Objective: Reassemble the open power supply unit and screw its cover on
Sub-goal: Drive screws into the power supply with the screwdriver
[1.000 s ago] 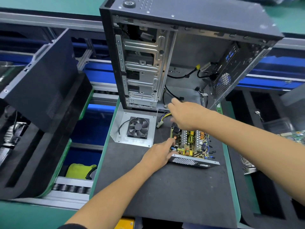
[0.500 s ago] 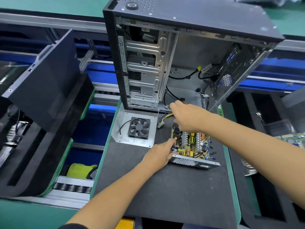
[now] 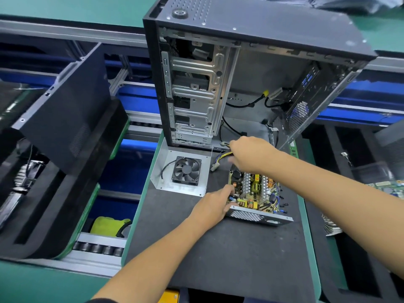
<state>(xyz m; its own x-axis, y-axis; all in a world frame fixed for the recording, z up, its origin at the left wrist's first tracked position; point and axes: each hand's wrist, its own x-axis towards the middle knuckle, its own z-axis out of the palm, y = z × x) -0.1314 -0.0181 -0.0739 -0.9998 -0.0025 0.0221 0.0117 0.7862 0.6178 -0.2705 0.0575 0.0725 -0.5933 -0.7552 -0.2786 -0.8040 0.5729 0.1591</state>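
Observation:
The open power supply unit [image 3: 255,193] lies on the black foam mat [image 3: 218,259], its circuit board bare and its perforated metal wall facing me. My left hand [image 3: 213,205] grips the unit's near left corner. My right hand [image 3: 249,155] is over the unit's far end and grips its bundle of coloured wires [image 3: 220,159], which ends in a white connector. The unit's grey metal cover with the black fan [image 3: 186,170] lies flat to the left, apart from both hands. Several small black screws [image 3: 283,204] lie on the mat right of the unit.
An open computer case [image 3: 240,79] stands upright right behind the unit, loose cables hanging inside. Its black side panel [image 3: 63,114] leans in a foam tray at left. A yellow-green cloth [image 3: 109,225] lies below the roller track. More foam trays with parts lie at right.
My right hand has shifted slightly over the wire bundle at the unit's far end. My left hand stays on the unit's near left corner. The view has drifted a little.

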